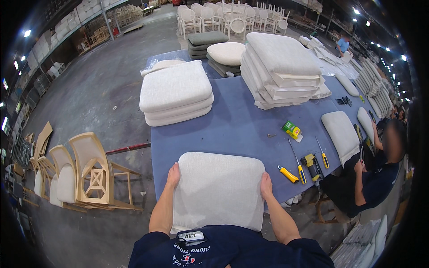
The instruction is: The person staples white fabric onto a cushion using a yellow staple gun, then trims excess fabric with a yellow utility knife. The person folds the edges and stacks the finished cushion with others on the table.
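Note:
A light grey upholstered seat cushion (219,190) is held in front of me at the near edge of the blue-covered table (223,129). My left hand (173,175) grips its left side and my right hand (266,185) its right side, the fingers wrapped round behind and partly hidden. To the right of the cushion lie a yellow utility knife (288,174), a long screwdriver (298,163), a black and yellow staple gun (311,167) and a second screwdriver (322,154). A green and yellow small box (292,130) lies farther back.
Finished-looking cushions (176,91) are stacked at the back left, and a taller cushion stack (281,67) stands at the back centre. At right a co-worker (380,169) sits by another cushion (340,134). Wooden chairs (94,174) stand on the floor at left.

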{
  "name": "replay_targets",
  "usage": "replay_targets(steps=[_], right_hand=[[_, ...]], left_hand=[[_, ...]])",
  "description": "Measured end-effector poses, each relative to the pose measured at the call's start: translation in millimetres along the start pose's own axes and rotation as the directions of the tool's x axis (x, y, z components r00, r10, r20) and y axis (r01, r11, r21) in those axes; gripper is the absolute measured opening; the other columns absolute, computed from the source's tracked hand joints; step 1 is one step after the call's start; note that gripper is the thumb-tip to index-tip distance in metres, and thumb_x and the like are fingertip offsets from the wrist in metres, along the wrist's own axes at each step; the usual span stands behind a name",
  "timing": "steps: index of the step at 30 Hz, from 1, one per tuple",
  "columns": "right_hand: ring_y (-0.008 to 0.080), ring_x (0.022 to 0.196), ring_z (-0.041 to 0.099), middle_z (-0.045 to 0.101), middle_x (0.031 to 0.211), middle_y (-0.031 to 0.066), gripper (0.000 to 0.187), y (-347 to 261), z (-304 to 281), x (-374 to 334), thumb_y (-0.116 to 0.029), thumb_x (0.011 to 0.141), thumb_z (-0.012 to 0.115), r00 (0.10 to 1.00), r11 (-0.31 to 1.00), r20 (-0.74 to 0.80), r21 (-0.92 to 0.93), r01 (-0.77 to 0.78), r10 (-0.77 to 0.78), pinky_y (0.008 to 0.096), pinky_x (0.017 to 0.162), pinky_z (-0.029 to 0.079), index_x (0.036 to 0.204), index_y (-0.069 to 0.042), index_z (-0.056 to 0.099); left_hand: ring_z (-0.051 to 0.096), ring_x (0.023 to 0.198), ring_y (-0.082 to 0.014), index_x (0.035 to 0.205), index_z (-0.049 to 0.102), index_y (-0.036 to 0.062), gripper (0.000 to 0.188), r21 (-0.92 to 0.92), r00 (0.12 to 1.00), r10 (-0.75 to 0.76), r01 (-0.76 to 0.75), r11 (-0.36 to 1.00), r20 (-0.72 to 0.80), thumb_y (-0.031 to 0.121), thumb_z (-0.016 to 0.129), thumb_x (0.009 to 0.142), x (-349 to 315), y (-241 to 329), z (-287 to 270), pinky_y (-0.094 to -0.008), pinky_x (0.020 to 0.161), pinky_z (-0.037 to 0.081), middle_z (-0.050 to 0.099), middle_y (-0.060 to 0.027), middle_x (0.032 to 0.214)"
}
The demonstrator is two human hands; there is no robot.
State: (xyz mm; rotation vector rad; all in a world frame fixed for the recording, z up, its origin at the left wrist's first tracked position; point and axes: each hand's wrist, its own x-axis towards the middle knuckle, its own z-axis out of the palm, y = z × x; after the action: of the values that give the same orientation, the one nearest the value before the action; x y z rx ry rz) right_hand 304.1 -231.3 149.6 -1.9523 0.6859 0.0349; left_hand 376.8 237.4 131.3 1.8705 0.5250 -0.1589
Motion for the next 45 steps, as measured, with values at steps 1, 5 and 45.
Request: replay_targets(steps=[1,5,45], right_hand=[[0.0404,0.143,0.05,0.056,0.15,0.0264,0.069,-2,2,1,-0.053,0.11,0.034,1.0,1.0,-0.001,0.004,0.006,-0.006,0.0451,0.118,0.038,0.149,0.001,0.051],[0.0421,0.141,0.051,0.057,0.148,0.0277,0.068,-1,-5,-3,-0.052,0.11,0.035,1.0,0.999,-0.023,-0.031,-0.01,0.009,0.0455,0.117,0.039,0.148,0.002,0.052],[0.0484,0.126,0.059,0.065,0.133,0.0294,0.056,42,-23,-117,-0.045,0.11,0.035,1.0,0.999,0.019,-0.036,-0.014,0.015,0.0508,0.107,0.045,0.15,-0.005,0.045]], left_hand=[[0.05,0.144,-0.0376,0.145,0.053,-0.0099,0.072,-0.006,1.0,0.008,-0.008,1.0,-0.001,0.048,0.032,0.11,3,-4,-3,-0.0429,0.119,0.036,0.055,-0.0302,0.149],[0.049,0.144,-0.0402,0.151,0.048,-0.006,0.072,0.09,0.998,0.046,-0.05,0.995,0.047,0.05,0.029,0.11,-6,3,2,-0.0445,0.12,0.036,0.051,-0.0303,0.153],[0.057,0.129,-0.0491,0.139,0.059,0.0022,0.06,0.302,0.981,-0.005,0.064,0.951,-0.194,0.047,0.031,0.111,-159,-17,-14,-0.0513,0.109,0.042,0.065,-0.0315,0.132]])
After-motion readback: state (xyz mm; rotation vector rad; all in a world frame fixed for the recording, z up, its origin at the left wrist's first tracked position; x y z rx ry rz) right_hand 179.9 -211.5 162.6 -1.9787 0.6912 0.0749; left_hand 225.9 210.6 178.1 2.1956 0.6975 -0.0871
